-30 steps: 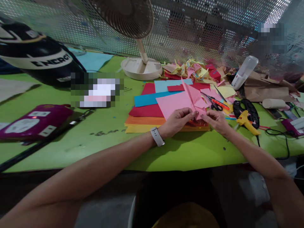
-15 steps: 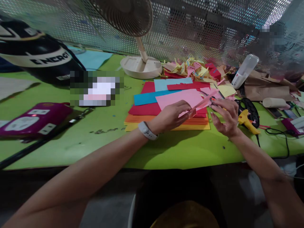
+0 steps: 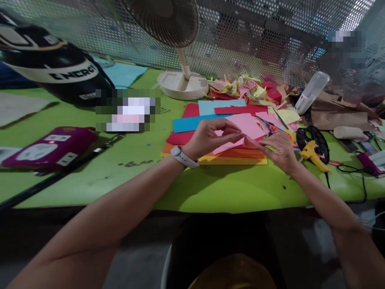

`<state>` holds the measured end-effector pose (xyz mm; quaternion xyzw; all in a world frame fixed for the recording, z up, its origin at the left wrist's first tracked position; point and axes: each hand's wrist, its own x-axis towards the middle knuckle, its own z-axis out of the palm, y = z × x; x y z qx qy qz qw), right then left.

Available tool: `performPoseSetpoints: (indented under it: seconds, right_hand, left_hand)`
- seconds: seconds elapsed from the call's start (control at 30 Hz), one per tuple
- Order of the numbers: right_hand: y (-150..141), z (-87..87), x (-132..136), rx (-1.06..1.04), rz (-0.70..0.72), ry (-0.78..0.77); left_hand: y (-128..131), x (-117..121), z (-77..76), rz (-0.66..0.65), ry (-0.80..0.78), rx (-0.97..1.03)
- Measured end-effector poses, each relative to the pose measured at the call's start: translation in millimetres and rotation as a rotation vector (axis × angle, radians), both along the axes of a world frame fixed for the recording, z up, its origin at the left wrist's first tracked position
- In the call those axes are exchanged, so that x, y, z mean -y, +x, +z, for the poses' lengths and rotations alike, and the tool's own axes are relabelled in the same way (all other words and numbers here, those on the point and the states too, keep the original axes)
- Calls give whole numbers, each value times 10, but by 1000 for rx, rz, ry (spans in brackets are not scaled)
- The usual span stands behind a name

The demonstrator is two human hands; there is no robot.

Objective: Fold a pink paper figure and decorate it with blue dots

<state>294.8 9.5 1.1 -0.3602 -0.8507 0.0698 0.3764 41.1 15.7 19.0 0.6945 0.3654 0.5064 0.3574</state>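
Observation:
Between my hands is a narrow piece of pink paper (image 3: 250, 142), held over the stack. My left hand (image 3: 212, 136), with a pale band on its wrist, pinches the left end with thumb and forefinger. My right hand (image 3: 279, 150) grips the other end between thumb and fingers. Below lie a larger pink sheet (image 3: 246, 123), a blue strip (image 3: 186, 125), red sheets (image 3: 177, 137) and orange and yellow sheets (image 3: 234, 160). Scissors with orange on the handle (image 3: 272, 126) rest just beyond my right hand.
A yellow glue gun (image 3: 313, 154) and its cord lie at the right by a black palette-like tray (image 3: 320, 140). Behind are a fan (image 3: 183, 86) and a heap of paper scraps (image 3: 248, 88). A purple power strip (image 3: 51, 148) and dark bottle (image 3: 66, 76) stand left.
My right hand has come down and closed on the pink paper's right end; before, its fingers were apart near the scissors. The scissors now lie on the papers. The view has shifted slightly.

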Motion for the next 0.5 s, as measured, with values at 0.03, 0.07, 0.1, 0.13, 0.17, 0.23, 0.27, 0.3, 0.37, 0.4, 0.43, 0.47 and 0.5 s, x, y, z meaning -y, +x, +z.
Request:
performPoseSetpoints:
  seconds: [0.03, 0.07, 0.1, 0.13, 0.17, 0.23, 0.27, 0.3, 0.37, 0.4, 0.43, 0.47, 0.5]
  right_hand:
    - [-20, 4, 6, -20, 25, -33]
    - [-42, 8, 17, -50, 38, -76]
    - [-64, 14, 31, -86, 47, -135]
    - [-84, 20, 46, -123, 61, -215]
    - [-102, 26, 62, -155, 79, -313]
    - [-130, 34, 89, -202, 123, -556]
    - [-139, 35, 99, -218, 145, -685]
    - [-147, 35, 106, -237, 164, -803]
    - [-160, 31, 110, -290, 180, -967]
    - [-166, 27, 107, -323, 179, -999]
    - [-172, 23, 101, -356, 175, -1004]
    - [-178, 17, 92, -389, 169, -997]
    - [-183, 10, 82, -422, 162, -986]
  left_hand:
    - [3, 0, -2, 0, -31, 52]
    - [10, 0, -6, -11, -63, 107]
    - [19, 1, -10, -32, -99, 167]
    - [32, 3, -13, -57, -137, 228]
    - [48, 5, -15, -83, -176, 286]
    - [83, 8, -22, -123, -250, 372]
    - [102, 8, -29, -129, -278, 397]
    - [120, 7, -41, -127, -302, 414]
    - [155, 2, -78, -136, -354, 452]
    - [173, 1, -104, -154, -388, 481]
    - [192, 3, -131, -179, -427, 512]
    - [214, 8, -160, -207, -468, 539]
    - [236, 17, -186, -233, -507, 549]
